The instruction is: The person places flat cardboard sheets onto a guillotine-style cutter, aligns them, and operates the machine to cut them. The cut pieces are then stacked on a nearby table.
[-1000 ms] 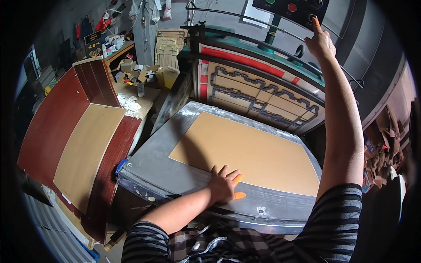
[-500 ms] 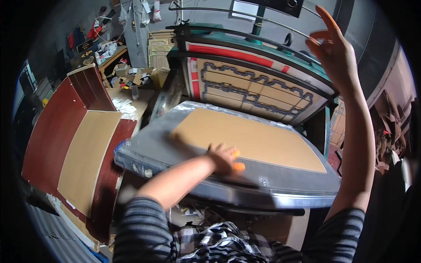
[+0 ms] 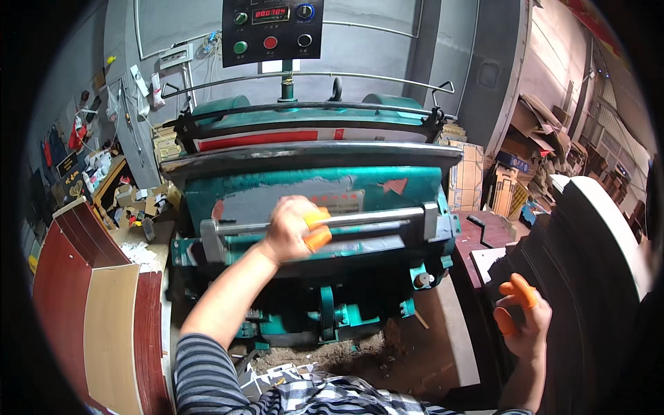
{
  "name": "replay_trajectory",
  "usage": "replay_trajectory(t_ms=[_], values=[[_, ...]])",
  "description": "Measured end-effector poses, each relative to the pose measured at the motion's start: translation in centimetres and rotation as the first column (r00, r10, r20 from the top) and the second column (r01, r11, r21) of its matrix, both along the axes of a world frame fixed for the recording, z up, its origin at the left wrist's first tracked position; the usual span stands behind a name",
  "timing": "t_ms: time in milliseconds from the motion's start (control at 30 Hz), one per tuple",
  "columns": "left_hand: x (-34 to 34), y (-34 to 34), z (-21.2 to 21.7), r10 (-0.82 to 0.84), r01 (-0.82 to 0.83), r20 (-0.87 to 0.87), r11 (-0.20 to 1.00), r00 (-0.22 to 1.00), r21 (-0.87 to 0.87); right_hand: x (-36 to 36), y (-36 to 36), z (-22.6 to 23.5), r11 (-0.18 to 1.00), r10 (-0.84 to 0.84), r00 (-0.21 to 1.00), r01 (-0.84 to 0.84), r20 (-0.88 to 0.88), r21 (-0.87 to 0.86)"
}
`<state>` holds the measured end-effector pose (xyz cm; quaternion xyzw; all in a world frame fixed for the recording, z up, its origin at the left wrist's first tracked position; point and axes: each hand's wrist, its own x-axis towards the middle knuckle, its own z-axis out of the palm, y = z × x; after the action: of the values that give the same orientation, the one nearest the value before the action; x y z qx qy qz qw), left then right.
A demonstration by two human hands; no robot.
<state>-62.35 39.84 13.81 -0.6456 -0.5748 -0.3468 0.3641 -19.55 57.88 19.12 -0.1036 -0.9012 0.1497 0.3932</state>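
My left hand (image 3: 294, 229), with orange finger covers, is closed around a shiny metal bar (image 3: 377, 220) on the front of a green press (image 3: 242, 187). Its thumb is below the bar and a covered finger above it. The press's platen is upright, its underside facing me, so the brown board is hidden. My right hand (image 3: 526, 318), also with orange covers, is at the lower right beside a tall stack of dark-edged sheets (image 3: 581, 277). Its thumb and fingers are loosely bent and apart, with nothing between them.
A control box (image 3: 271, 34) with buttons and a red display hangs above the press. Dark red boards (image 3: 59, 290) and a tan board (image 3: 111, 332) lean at the left. Scraps (image 3: 283, 377) litter the floor below. Cardboard pieces (image 3: 546, 131) are piled at the far right.
The platen has swung up from its lowered position, taking the brown board out of sight. My left hand has gone from its surface to the bar. My right hand has come down from high up.
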Motion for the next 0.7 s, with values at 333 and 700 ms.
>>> replay_trajectory(t_ms=[333, 700], values=[[7.2, -2.7, 0.0, -0.107, 0.075, -0.169, 0.979, 0.980, -0.189, -4.1, 4.4, -10.9, 0.951, 0.034, 0.997, -0.012, 0.068, -0.308], [7.5, -8.4, 4.5, 0.296, -0.287, -0.176, 0.955, 0.939, 0.074, -5.4, 3.1, -12.7, 0.896, 0.037, 0.999, -0.038, -0.013, -0.443]])
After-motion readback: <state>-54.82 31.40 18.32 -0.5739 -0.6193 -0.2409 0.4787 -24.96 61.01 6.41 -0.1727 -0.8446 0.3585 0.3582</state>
